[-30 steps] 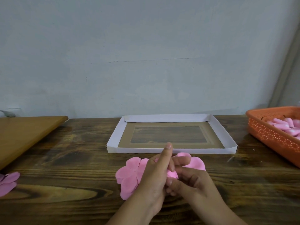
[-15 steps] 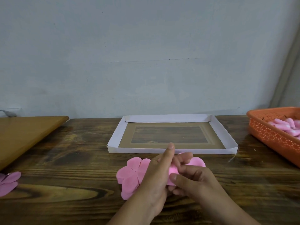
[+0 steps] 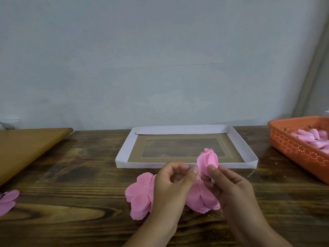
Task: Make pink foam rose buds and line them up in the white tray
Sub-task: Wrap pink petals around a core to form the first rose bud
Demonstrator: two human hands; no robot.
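Head view: a rolled pink bud (image 3: 208,159) is held upright above the table (image 3: 71,202), just in front of the near wall of the white tray (image 3: 187,129). The right hand (image 3: 229,188) pinches its lower part, thumb tip pressed on the bud's front. The left hand (image 3: 171,182) has its fingers curled, and its thumb tip meets the bud's base from the left. The base itself is hidden between the two hands.

Flat pink petal sheets (image 3: 140,195) lie on the table under both hands; the hands cover their middle, so how many sheets there are cannot be told.

The tray sits centred behind the hands, four low white walls around a brown floor with a darker rectangle in it. Bare tabletop lies to its left and right.

An orange basket (image 3: 292,148) stands at the right edge, well apart from the tray and cut off by the frame; pink foam pieces (image 3: 310,139) lie inside, their shapes hard to make out. A tan board (image 3: 26,148) fills the left side, raised over the table edge. Another pink petal piece (image 3: 8,201) lies at the lower left, partly cut off. A grey wall (image 3: 160,59) closes the far side.
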